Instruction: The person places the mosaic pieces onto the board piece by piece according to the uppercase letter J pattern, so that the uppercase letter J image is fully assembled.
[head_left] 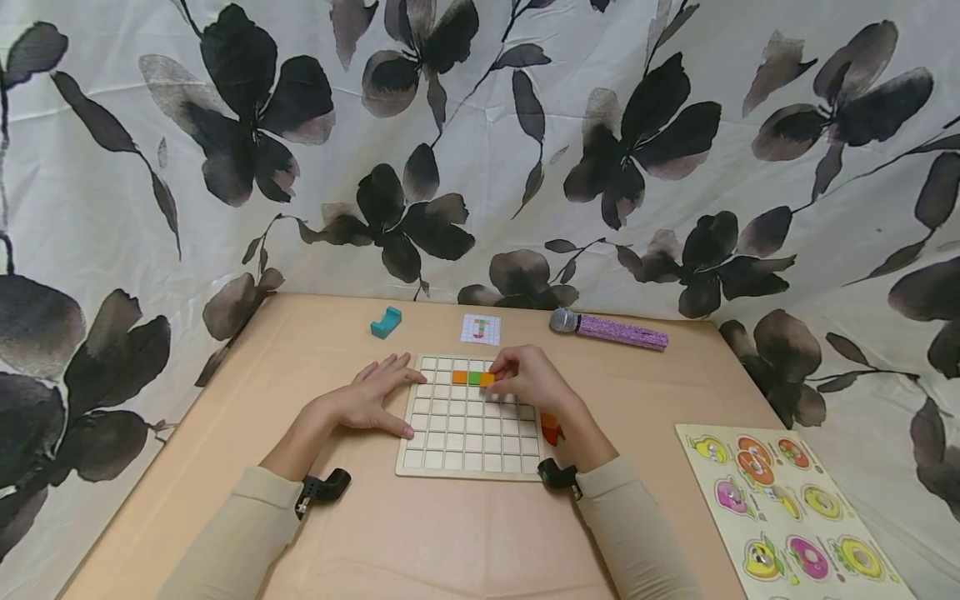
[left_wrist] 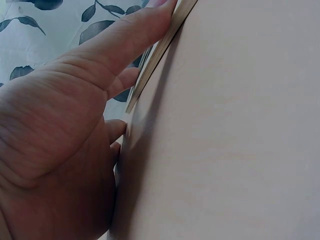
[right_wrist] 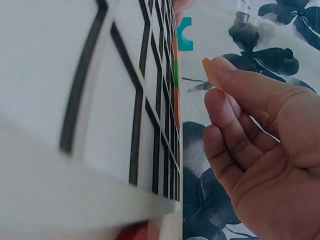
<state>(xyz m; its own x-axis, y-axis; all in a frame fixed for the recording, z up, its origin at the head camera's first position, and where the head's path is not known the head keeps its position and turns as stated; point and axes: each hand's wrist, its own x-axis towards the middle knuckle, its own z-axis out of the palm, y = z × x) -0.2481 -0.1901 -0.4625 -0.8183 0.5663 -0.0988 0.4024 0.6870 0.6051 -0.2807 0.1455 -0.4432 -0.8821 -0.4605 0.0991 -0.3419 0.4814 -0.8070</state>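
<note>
A pale wooden grid board (head_left: 457, 442) lies on the table. My left hand (head_left: 372, 398) rests at its left edge, fingers spread, thumb touching the lower part of that edge. My right hand (head_left: 528, 377), above the board's upper right, pinches an orange tile (right_wrist: 211, 71) between thumb and index finger; the right wrist view shows it clear of the board. Near the board's top, an orange square (head_left: 460, 377) and a green square (head_left: 475, 378) sit side by side. Several orange and red pieces (head_left: 551, 427) lie against the board's right side, partly hidden by my right wrist.
Behind the board lie a small card with a coloured grid pattern (head_left: 480, 329), a teal curved block (head_left: 386, 322) and a glittery purple microphone (head_left: 618, 329). A sheet of fruit stickers (head_left: 787, 508) lies at the right. Floral cloth (head_left: 480, 167) hangs behind the table.
</note>
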